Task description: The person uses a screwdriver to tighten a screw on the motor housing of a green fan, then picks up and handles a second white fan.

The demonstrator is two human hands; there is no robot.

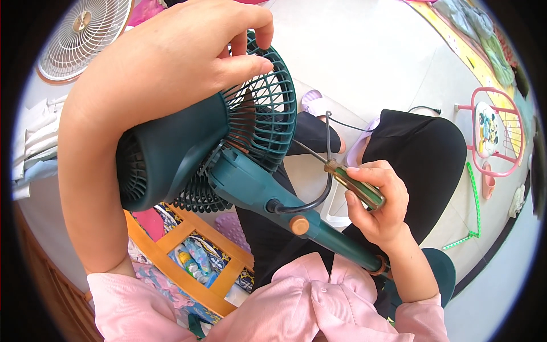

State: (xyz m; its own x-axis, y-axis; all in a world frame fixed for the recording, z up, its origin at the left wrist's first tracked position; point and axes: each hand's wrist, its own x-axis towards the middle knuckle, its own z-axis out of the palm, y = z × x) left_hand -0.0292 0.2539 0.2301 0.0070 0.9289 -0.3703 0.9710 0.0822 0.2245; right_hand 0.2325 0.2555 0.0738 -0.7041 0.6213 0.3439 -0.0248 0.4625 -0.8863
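A dark green standing fan [196,134] lies tilted across my lap, its pole running down to the right toward a round base [440,273]. My left arm wraps over the motor housing. My left hand [213,48] has its fingers curled over the rim of the wire guard [276,114], the thumb resting on the wires. My right hand [379,199] grips a screwdriver [358,185] by its green and clear handle. The shaft points up and left toward the guard; its tip is hard to make out. A black power cord [310,206] loops out of the fan's neck beside a copper-coloured knob [299,224].
A wooden-framed shelf [176,236] with packets inside stands at lower left. Another round fan grille [82,37] lies at upper left. On the right are a pink child's chair [496,131], a pink cup [488,181] and a green strip [474,199] on the tiled floor.
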